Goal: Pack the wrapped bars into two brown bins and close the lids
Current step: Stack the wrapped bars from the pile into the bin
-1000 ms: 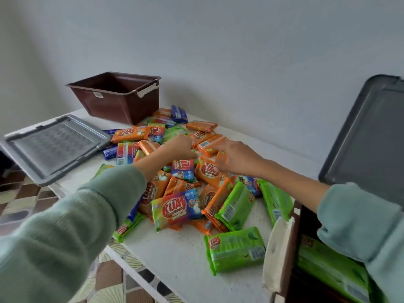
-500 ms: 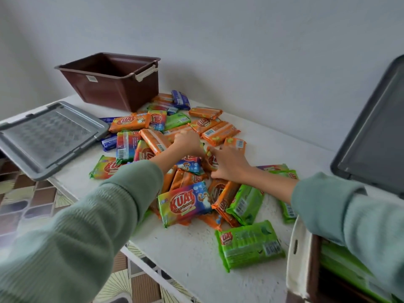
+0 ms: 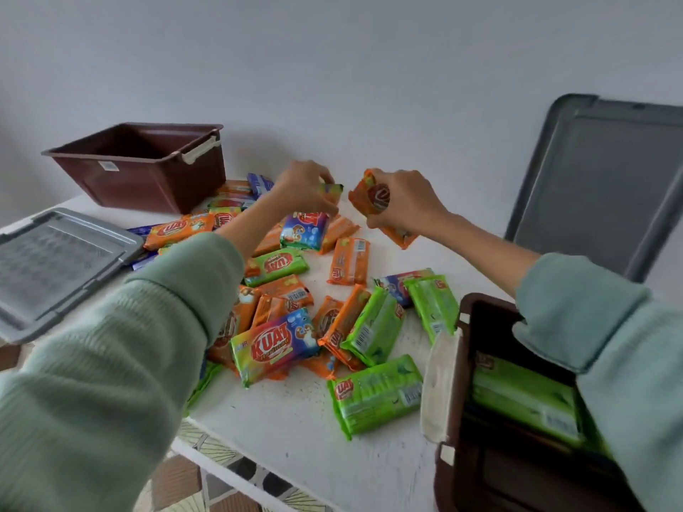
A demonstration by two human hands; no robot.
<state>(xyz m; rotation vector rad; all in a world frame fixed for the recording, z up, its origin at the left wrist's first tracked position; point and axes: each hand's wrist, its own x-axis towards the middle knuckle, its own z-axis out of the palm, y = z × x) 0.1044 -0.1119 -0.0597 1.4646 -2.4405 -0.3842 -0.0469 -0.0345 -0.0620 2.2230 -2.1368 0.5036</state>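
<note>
A heap of wrapped bars (image 3: 295,297) in orange, green and blue lies on the white table (image 3: 288,430). My right hand (image 3: 403,201) grips an orange bar (image 3: 373,195), lifted above the heap. My left hand (image 3: 303,186) holds a yellow-green wrapped bar (image 3: 332,192) at the heap's far side. One brown bin (image 3: 144,168) stands open and empty at the back left. A second brown bin (image 3: 480,419) at the lower right holds green bars (image 3: 525,400).
A grey lid (image 3: 55,260) lies flat at the table's left edge. Another grey lid (image 3: 606,182) leans upright against the wall behind the right bin. Tiled floor (image 3: 221,485) shows below the table's front edge.
Both hands have risen from the heap, each now holding a bar. The camera view has shifted, bringing the right bin further into sight.
</note>
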